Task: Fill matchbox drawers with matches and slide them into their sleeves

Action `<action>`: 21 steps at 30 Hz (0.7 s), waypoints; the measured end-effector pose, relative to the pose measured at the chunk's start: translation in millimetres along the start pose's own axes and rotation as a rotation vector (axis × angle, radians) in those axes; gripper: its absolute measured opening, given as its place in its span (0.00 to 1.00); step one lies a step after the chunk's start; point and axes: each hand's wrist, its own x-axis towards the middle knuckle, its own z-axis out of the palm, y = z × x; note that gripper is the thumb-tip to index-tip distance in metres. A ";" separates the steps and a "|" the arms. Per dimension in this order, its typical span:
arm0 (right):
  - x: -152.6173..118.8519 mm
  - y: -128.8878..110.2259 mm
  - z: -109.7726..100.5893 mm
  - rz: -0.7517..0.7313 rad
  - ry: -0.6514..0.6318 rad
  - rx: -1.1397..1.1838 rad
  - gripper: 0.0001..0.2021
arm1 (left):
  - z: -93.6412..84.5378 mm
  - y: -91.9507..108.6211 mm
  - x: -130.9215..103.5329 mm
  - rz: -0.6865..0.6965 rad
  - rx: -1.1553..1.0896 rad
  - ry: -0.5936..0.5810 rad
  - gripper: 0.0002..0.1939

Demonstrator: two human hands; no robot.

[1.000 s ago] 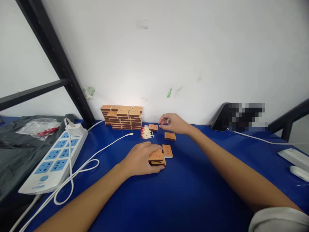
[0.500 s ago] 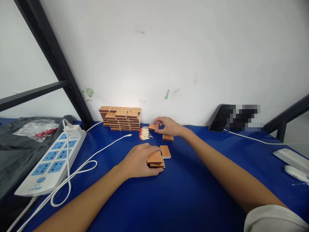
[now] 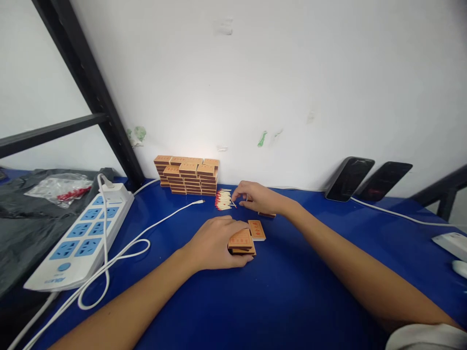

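Observation:
My left hand lies on the blue table, its fingers wrapped round a small stack of matchboxes. Touching that stack on its far right is a single matchbox, lying flat. My right hand hovers farther back, thumb and forefinger apart beside a pile of loose red-tipped matches. A sliver of something brown shows under its palm, mostly hidden. Below the right wrist another matchbox is partly covered. Against the wall stands a tall stacked block of matchboxes.
At the left is a white power strip with a white cable trailing across the table. A plastic bag with red bits lies on dark cloth. Two phones lean on the wall at the right.
The matchbox pinched in my right hand no longer shows at its fingertips. That hand has lowered toward the matches. My left hand keeps its hold. The view has shifted slightly.

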 end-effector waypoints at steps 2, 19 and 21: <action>-1.4 1.4 1.9 0.009 0.002 -0.002 0.12 | 0.4 -0.1 -0.2 0.000 -0.004 -0.006 0.26; 0.9 -9.2 10.1 0.087 0.057 0.058 0.04 | 2.2 -1.4 0.1 -0.012 -0.012 0.009 0.24; 6.3 -17.5 19.1 0.109 0.136 0.084 0.04 | 2.3 -0.9 0.3 -0.010 -0.012 0.013 0.24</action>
